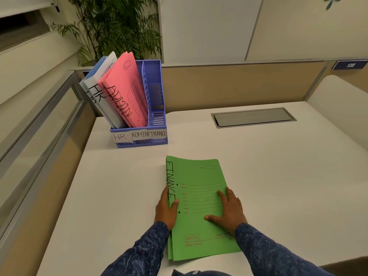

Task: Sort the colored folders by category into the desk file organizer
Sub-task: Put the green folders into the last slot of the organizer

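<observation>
Green folders (pixel 199 196) lie flat on the table (pixel 268 176), in front of the file organizer (pixel 161 116) and a little to its right, well apart from it. (me)

And your hands, how are they? (colleague)

My left hand (pixel 166 208) pinches the spine side of the stack, thumb on the cover, fingers at the edge. How far they go under it, I cannot tell. My right hand (pixel 229 210) lies flat on the cover, fingers spread, and presses it down. (me)

Which compartment is for them? (colleague)

The rightmost one of the organizer, behind the label FINANCE (pixel 157 133). I see nothing standing in it. The pink ADMIN folders (pixel 127 90) fill the middle one and the HR folders (pixel 99 90) the left one, and both lean to the left. (me)

How would you do it well? (colleague)

I think I should first square the stack, because at the near end the folders are not exactly even. Then I would take all of them together with both hands, turn them upright and lower them straight into the slot, so that no corner catches the divider (pixel 144 86) or pushes the pink ones. The organizer seems light, so I would go gently, otherwise it may slide. (me)
</observation>
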The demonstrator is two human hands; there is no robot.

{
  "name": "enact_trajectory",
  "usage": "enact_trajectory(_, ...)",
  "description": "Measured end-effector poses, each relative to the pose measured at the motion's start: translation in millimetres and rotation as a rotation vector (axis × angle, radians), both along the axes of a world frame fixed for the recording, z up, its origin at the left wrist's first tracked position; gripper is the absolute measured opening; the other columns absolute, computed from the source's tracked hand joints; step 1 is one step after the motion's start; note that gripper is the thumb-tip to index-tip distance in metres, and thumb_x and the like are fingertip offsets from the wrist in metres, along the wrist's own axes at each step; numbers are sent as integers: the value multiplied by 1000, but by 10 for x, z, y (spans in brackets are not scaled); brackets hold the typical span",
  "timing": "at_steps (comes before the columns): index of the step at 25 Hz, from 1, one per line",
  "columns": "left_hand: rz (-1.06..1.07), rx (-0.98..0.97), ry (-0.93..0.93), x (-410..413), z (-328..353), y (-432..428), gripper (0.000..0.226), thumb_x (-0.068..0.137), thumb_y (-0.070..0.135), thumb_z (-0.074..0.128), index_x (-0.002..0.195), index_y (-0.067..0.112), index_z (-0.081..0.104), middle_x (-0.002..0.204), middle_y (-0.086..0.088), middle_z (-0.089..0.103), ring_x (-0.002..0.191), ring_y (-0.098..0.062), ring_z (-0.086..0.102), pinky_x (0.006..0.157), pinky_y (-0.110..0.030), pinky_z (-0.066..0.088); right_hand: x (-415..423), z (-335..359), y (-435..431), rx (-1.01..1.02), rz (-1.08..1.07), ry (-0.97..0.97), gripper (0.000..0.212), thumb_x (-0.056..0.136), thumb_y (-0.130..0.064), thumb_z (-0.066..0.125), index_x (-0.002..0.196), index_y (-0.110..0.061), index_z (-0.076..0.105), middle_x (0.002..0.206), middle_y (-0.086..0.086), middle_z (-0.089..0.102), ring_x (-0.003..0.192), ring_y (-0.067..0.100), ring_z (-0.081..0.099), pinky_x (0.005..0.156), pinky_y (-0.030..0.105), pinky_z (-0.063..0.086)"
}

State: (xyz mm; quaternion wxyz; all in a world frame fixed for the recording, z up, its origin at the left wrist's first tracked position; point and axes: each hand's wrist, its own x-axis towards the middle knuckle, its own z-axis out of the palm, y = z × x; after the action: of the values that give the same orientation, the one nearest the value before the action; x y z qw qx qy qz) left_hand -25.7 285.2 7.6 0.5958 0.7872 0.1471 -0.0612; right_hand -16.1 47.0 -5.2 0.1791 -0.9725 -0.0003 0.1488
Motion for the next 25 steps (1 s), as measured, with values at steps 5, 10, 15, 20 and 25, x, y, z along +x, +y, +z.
enact_trajectory(5,49,116,14,4,-88,45,58,88,18,67,140,21,43,136,-2,51,125,-20,49,107,-40,41,-17,-18,3,-27,-2,6,136,40,-100,25,153,-26,12,163,6,-5,150,23,-3,120,42,-3)
enact_trajectory(10,66,135,-65,122,83,41,47,83,11,73,122,17,48,124,-2,54,117,-20,55,94,-26,44,54,31,-15,-20,-9,-14,137,38,-101,22,152,-25,12,163,6,-4,150,24,-3,120,42,-2)
enact_trajectory(15,-20,-32,38,113,179,-65,56,88,11,66,132,23,33,116,5,56,101,-15,59,81,-25,50,-3,21,-28,6,-9,14,137,38,-100,27,152,-26,13,163,5,-1,150,22,2,122,42,2)
enact_trajectory(20,-50,-98,72,201,202,57,28,91,8,60,118,13,54,121,-8,65,101,-18,65,90,-38,55,202,261,-21,182,-137,55,151,27,-104,37,152,-23,15,159,5,18,146,23,20,119,50,15)
enact_trajectory(25,36,-290,-94,330,761,213,28,92,-2,56,118,9,56,110,-5,69,98,-24,68,77,-35,59,547,659,45,597,-326,-22,126,55,-79,72,150,-14,19,146,6,42,126,25,52,105,46,45)
